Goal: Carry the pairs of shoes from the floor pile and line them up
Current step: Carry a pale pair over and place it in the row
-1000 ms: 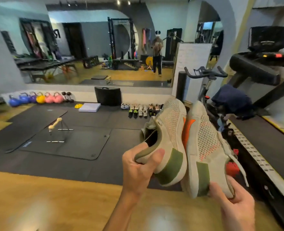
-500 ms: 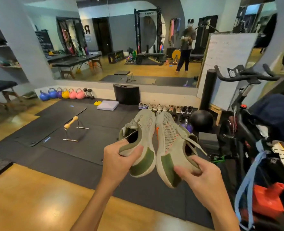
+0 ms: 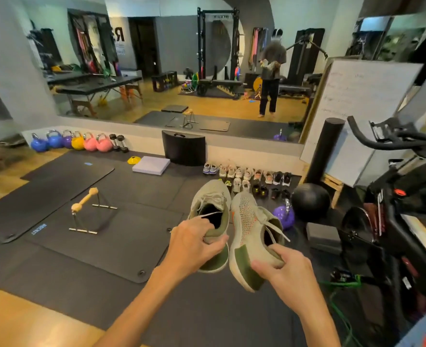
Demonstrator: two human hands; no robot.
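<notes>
Left hand (image 3: 194, 242): curled round the heel collar of the left shoe (image 3: 210, 222), thumb on the outer heel, fingers tucked into the opening.
Left shoe: held in the air at the fingertips of the left hand, toe pointed away, touching or nearly touching its partner at the right.
Right shoe (image 3: 250, 234): carried just right of the left hand's shoe, rolled onto its side so that the knit flank and green heel patch are shown; loose laces are draped over the collar.
Right hand (image 3: 285, 267): closed on the heel rim of the right shoe, thumb laid along the collar edge.
Handling: both shoes are judged light and soft in the knit upper, stiffer at the heel counter; the heel collar is thought the best hold, and dangling laces could be snagged.
Row of shoes (image 3: 252, 175): set out on the dark floor mat (image 3: 106, 236) well beyond both hands, in front of the mirror wall.
Change from earlier: the pair has been lowered and turned more toe-forward, the openings are now seen from above, and the row has been brought closer and more centred ahead of the hands.
</notes>
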